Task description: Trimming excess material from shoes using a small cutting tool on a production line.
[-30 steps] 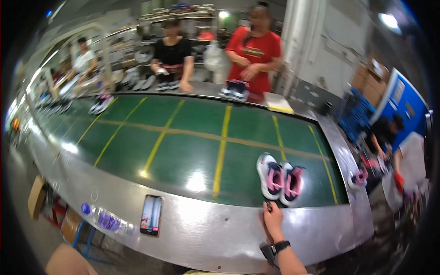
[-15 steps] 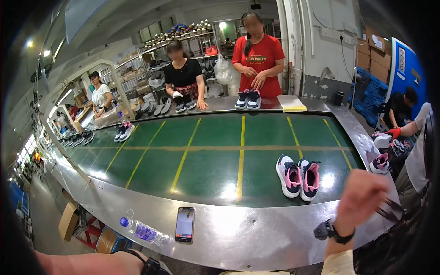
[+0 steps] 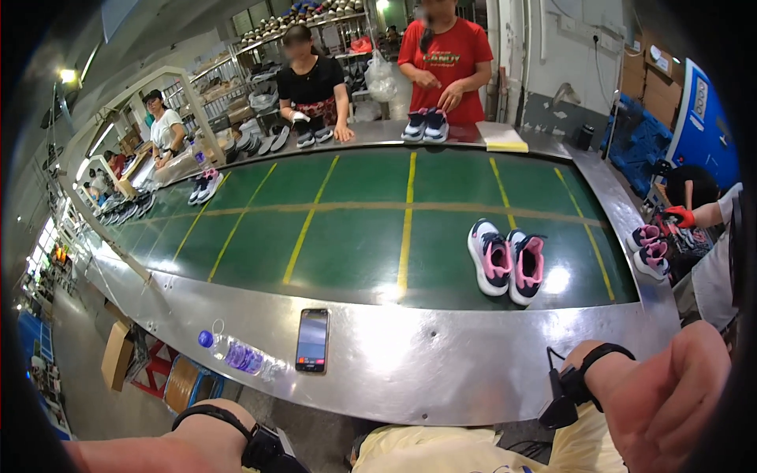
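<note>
My right hand [image 3: 670,398] is at the lower right beyond the metal edge, its fingers curled; whatever they may hold is hidden. A black strap with a small device circles that wrist. At the lower left edge, my left hand [image 3: 118,456] shows only in part, its fingers out of sight. A pair of white, navy and pink sneakers [image 3: 527,268] stands on the green conveyor belt [image 3: 347,244], apart from both hands. Another pink and white pair [image 3: 651,260] sits on the metal rim at the right, nearer my right hand.
A phone [image 3: 313,340] and a water bottle [image 3: 240,356] lie on the near metal ledge [image 3: 378,355]. Across the belt, two people stand by shoes [image 3: 426,126] and a yellow pad [image 3: 505,140]. At the right, a co-worker wears a red glove [image 3: 678,216].
My right hand has moved down and right, away from the belt's edge. The view has tilted down. The co-worker's red-gloved hand has let go of a sneaker, now on the rim.
</note>
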Demonstrator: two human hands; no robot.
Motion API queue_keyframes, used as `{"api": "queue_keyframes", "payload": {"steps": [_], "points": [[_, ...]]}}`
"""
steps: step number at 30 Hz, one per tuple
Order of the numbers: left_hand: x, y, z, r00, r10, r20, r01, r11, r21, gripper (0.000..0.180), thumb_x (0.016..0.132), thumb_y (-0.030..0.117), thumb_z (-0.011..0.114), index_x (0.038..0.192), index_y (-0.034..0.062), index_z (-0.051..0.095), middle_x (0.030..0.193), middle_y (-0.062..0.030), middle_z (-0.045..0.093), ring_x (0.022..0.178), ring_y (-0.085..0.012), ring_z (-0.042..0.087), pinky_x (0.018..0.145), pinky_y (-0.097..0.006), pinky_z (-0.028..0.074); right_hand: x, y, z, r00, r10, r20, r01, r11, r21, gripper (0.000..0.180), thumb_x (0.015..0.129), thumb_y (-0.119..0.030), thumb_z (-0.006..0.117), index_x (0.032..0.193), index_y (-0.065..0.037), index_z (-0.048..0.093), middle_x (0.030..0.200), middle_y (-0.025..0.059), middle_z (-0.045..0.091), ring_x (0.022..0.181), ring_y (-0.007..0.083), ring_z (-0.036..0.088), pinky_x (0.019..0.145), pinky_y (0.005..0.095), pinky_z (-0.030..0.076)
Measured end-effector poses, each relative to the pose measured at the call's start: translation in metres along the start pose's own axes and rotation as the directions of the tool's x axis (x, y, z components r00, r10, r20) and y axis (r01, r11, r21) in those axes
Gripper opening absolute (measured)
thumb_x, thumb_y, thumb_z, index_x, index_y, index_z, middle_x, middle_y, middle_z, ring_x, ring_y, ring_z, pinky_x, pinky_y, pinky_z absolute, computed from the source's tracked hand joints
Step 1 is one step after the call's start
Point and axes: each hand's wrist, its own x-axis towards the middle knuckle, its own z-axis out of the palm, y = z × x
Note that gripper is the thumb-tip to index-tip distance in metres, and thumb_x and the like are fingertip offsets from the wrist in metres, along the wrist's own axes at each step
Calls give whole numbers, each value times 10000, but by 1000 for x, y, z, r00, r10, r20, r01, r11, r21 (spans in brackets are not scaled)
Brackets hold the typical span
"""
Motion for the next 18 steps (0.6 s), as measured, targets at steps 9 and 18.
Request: {"api": "queue_keyframes", "payload": {"steps": [9,18], "points": [[5,-11,15,992,78,-104,-76,997,23,284,840,292,480,1078,157,403,1119,-57,450,961,-255,404,875,-473,329,26,-36,-15,658,628,416,-606,769,-203,197,741,-69,478,553,-126,458,576,-71,502,452,-17,455,403,70,243],[15,-22,16,968,191,-162,-176,979,103,243,831,245,513,1030,143,419,1064,-56,488,902,-240,441,844,-452,364,45,-39,-29,507,626,593,-652,729,-211,216,794,-123,443,582,-110,481,580,-43,499,467,43,477,427,130,298]]}}
